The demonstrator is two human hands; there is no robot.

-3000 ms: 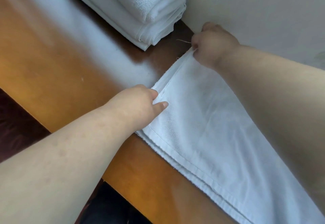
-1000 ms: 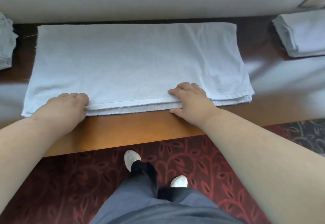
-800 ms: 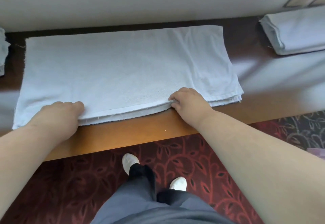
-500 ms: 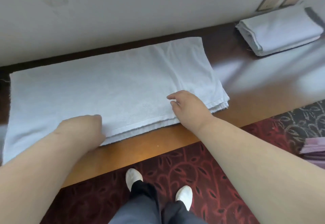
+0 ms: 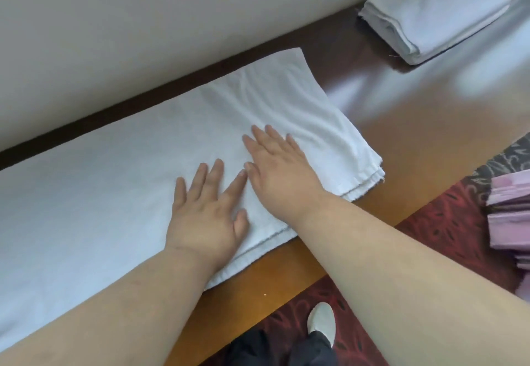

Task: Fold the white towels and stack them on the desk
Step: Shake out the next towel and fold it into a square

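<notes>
A white towel (image 5: 109, 187), folded into a long layered strip, lies flat along the wooden desk (image 5: 430, 124) from the left edge to past the middle. My left hand (image 5: 206, 210) lies flat on it with fingers spread, near the front edge. My right hand (image 5: 278, 170) presses flat on the towel just to the right, its thumb touching my left index finger. Ripples show in the cloth right of my right hand. A stack of folded white towels (image 5: 436, 9) sits at the desk's far right, against the wall.
A pale wall (image 5: 143, 21) runs along the back of the desk. Pink folded cloths (image 5: 510, 216) are piled at the right edge, below desk level. Red patterned carpet (image 5: 447, 222) and my own foot in a white shoe (image 5: 321, 322) show beneath the front edge.
Both hands have let go of the towel's front edge and moved onto its top, now lying flat side by side. The view has swung left, so the folded stack sits further up and right.
</notes>
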